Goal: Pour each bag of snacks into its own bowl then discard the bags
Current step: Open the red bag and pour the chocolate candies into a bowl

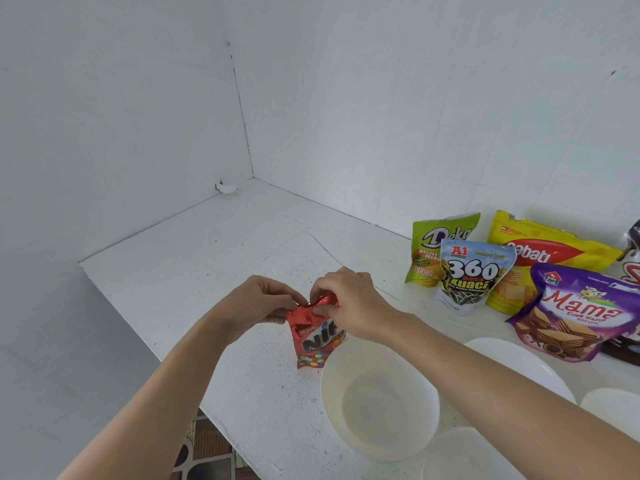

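A small red snack bag [313,342] stands upright on the white counter [194,271], just left of and behind an empty white bowl [381,400]. My left hand [259,301] pinches the bag's top left corner. My right hand [349,299] pinches the top edge on the right side, where the foil is bent over. Whether the bag is torn open I cannot tell. Further white bowls [519,362] lie to the right, partly hidden by my right forearm.
Several unopened snack bags stand at the back right against the wall: a green one [427,251], a white seed bag [471,275], a yellow one [540,251], a purple wafer bag [575,313]. The counter's left edge drops to a patterned floor [207,452].
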Tool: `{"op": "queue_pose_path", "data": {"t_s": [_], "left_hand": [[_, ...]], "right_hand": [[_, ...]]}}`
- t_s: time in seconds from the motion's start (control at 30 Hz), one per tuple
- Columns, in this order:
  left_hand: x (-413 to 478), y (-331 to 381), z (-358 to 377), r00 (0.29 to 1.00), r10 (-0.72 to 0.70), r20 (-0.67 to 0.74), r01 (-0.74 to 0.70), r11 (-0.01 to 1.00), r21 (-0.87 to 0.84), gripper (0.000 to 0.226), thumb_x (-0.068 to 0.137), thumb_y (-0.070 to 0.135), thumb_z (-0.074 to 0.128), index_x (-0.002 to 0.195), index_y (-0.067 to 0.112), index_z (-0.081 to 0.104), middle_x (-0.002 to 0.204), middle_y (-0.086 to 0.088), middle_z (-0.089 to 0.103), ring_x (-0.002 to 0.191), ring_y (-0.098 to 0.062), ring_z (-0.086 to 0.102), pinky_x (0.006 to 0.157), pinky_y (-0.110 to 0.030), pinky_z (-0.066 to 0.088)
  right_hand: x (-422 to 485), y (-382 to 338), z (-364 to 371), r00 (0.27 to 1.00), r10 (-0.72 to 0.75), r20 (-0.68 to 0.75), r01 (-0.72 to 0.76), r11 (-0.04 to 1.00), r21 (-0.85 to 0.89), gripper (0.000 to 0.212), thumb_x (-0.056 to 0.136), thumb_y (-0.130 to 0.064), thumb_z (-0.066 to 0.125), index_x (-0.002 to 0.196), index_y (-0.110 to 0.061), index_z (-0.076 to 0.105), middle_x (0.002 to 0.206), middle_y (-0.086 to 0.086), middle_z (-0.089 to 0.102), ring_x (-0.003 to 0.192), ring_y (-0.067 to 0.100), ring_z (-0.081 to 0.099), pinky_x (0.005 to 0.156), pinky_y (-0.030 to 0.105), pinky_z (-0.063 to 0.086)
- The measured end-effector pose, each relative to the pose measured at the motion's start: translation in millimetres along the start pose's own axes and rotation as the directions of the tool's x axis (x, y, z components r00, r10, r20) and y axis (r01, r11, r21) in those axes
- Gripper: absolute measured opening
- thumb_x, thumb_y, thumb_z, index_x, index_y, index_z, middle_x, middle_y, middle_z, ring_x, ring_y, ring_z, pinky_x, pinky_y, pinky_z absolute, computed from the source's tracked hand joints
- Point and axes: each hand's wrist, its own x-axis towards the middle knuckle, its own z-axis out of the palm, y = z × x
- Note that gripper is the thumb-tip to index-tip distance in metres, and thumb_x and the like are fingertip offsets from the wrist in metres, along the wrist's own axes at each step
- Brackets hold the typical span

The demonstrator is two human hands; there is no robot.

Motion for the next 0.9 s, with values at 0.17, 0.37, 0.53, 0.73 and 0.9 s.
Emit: {"op": "queue_pose_path", "data": {"t_s": [0.17, 0.37, 0.53, 0.73, 0.9], "left_hand": [[1, 2, 14, 0.976, 0.104, -0.194, -0.078, 0.988, 0.136, 0.025, 0.089, 0.006, 0.068, 0.078, 0.02, 0.084, 0.08, -0.006, 0.079, 0.087, -0.028, 0.069, 0.083, -0.041, 0.059], [-2, 2, 24, 0.961, 0.142, -0.236, -0.117, 0.986, 0.118, 0.024, 0.086, 0.002, 0.067, 0.075, 0.017, 0.083, 0.076, -0.006, 0.077, 0.077, -0.019, 0.066, 0.074, -0.031, 0.054], [-1, 6, 15, 0.991, 0.109, -0.079, -0.093, 0.979, 0.183, 0.023, 0.085, 0.003, 0.066, 0.077, 0.017, 0.082, 0.082, -0.015, 0.077, 0.077, -0.019, 0.062, 0.075, -0.034, 0.052], [-4, 16, 3, 0.986, 0.052, 0.156, -0.091, 0.963, 0.252, 0.014, 0.085, 0.006, 0.077, 0.094, 0.015, 0.083, 0.087, -0.01, 0.079, 0.072, -0.009, 0.065, 0.066, -0.022, 0.051], [-5, 13, 1, 0.984, 0.125, 0.128, -0.149, 0.967, 0.207, 0.015, 0.089, 0.004, 0.073, 0.097, 0.013, 0.082, 0.09, -0.009, 0.079, 0.08, -0.015, 0.069, 0.075, -0.029, 0.056]], "right_hand": [[0, 0, 2, 0.999, 0.027, 0.017, -0.027, 1.0, 0.013, 0.004, 0.095, -0.023, 0.064, 0.093, -0.026, 0.066, 0.1, -0.01, 0.066, 0.105, 0.011, 0.047, 0.095, 0.041, 0.03], [-3, 2, -4, 0.996, -0.001, 0.089, 0.0, 1.0, 0.01, 0.007, 0.097, -0.021, 0.06, 0.091, -0.025, 0.062, 0.1, -0.011, 0.057, 0.102, 0.01, 0.042, 0.096, 0.038, 0.027], [-6, 4, -7, 0.997, -0.043, 0.071, 0.042, 0.999, 0.011, 0.003, 0.095, -0.024, 0.064, 0.094, -0.024, 0.066, 0.099, -0.012, 0.06, 0.103, 0.009, 0.045, 0.097, 0.035, 0.025], [-8, 3, -6, 0.996, -0.081, 0.026, 0.082, 0.996, -0.042, 0.004, 0.092, -0.029, 0.067, 0.091, -0.027, 0.07, 0.098, -0.014, 0.062, 0.101, 0.006, 0.048, 0.103, 0.038, 0.027], [-6, 2, -7, 0.997, -0.074, -0.001, 0.074, 0.996, -0.046, 0.004, 0.094, -0.029, 0.066, 0.093, -0.027, 0.069, 0.101, -0.016, 0.057, 0.106, 0.007, 0.046, 0.109, 0.042, 0.024]]}}
